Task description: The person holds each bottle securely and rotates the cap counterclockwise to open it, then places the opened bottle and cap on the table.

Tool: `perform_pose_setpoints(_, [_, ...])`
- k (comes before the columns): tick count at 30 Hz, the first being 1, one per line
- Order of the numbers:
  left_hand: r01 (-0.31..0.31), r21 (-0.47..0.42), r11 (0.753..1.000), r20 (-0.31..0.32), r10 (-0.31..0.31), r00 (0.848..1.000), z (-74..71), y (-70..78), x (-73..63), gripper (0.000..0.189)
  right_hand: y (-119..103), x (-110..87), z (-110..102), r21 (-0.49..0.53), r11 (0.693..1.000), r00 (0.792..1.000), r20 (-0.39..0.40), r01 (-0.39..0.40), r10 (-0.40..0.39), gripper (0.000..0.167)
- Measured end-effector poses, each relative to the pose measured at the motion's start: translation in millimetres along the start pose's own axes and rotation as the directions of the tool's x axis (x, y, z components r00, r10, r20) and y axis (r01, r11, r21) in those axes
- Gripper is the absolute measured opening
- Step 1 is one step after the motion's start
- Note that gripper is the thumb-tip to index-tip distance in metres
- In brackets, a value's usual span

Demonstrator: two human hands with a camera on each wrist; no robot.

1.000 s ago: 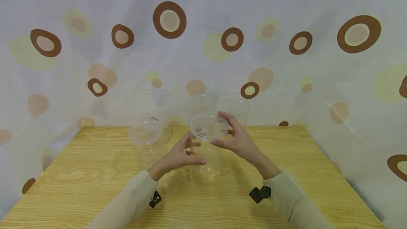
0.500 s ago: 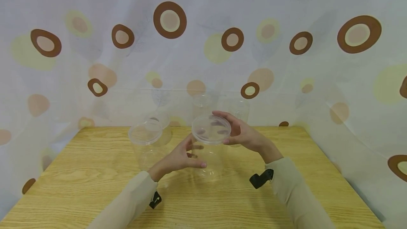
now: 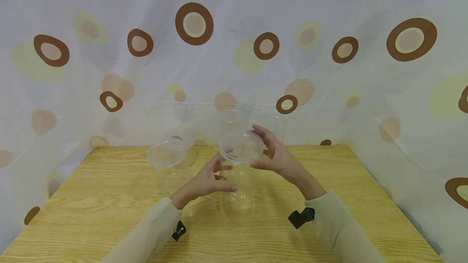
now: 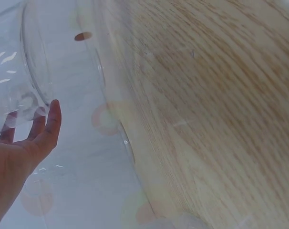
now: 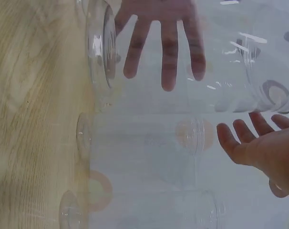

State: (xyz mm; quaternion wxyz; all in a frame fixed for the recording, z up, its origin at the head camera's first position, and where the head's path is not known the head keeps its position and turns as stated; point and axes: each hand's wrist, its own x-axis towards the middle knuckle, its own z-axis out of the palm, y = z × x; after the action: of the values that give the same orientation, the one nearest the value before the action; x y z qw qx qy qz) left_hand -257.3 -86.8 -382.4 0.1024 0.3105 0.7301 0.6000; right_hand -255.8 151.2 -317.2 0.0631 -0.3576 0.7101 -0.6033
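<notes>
A tall clear plastic jar (image 3: 244,188) stands near the middle of the table, a round clear lid (image 3: 239,143) on its top. My left hand (image 3: 204,180) holds the jar's body from the left, thumb at the front and fingers behind; they show through the wall in the right wrist view. At the lid's right edge, my right hand (image 3: 280,159) is curved round the rim, thumb in front and fingers at the far side. The right wrist view shows these fingertips (image 5: 223,131) right at the lid end of the jar.
Other clear jars stand around: a front-left jar (image 3: 164,171), one behind it (image 3: 190,155), a back jar (image 3: 230,119) and a back-right jar (image 3: 280,127). A patterned curtain (image 3: 226,72) encloses the wooden table (image 3: 91,210) at the back and sides.
My right hand swung backward round the lid's rim, then partly returned, its thumb now farther right than at first. The jar shifted slightly right, then back. My left hand stayed nearly still.
</notes>
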Motion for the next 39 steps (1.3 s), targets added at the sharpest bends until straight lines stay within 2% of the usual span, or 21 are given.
perform_pose_setpoints(4, [0.007, 0.012, 1.0, -0.014, -0.007, 1.0, 0.5, -2.8, 0.8, 0.094, -1, -5.4, 8, -0.121, 0.992, 0.995, -0.102, -0.022, 0.009, 0.091])
perform_pose_setpoints(10, [0.004, 0.014, 1.0, -0.012, -0.003, 1.0, 1.2, -5.6, 2.0, 0.097, -2, -6.0, 13, -0.176, 0.984, 0.989, -0.146, -0.031, 0.005, 0.084])
perform_pose_setpoints(13, [-0.002, 0.011, 1.0, -0.002, 0.002, 1.0, 0.9, -6.1, 2.0, 0.098, -2, -4.7, 11, -0.161, 0.986, 0.993, -0.122, -0.031, 0.011, 0.082])
perform_pose_setpoints(20, [-0.008, 0.0, 1.0, 0.022, 0.008, 1.0, -1.3, -2.6, -1.1, 0.094, 3, 2.1, -4, -0.1, 0.995, 1.0, 0.011, -0.006, 0.007, 0.075])
perform_pose_setpoints(26, [0.004, -0.017, 1.0, 0.039, -0.003, 0.999, -3.0, -4.4, -0.9, 0.095, 7, 7.4, -14, -0.009, 1.0, 0.992, 0.124, -0.005, 0.006, 0.077])
perform_pose_setpoints(31, [-0.002, -0.009, 1.0, 0.038, 0.002, 0.999, -3.2, -4.4, -1.4, 0.096, 7, 6.0, -15, 0.026, 1.0, 0.988, 0.157, -0.009, 0.005, 0.08])
perform_pose_setpoints(34, [-0.008, 0.003, 1.0, 0.029, 0.008, 1.0, -3.3, -3.8, -1.6, 0.096, 3, 2.0, -10, 0.014, 1.0, 0.993, 0.12, 0.003, -0.005, 0.085])
perform_pose_setpoints(39, [-0.011, 0.011, 1.0, -0.004, 0.011, 1.0, -2.7, -3.0, -1.8, 0.095, -2, -4.2, 9, -0.149, 0.989, 0.998, -0.063, 0.005, -0.014, 0.092])
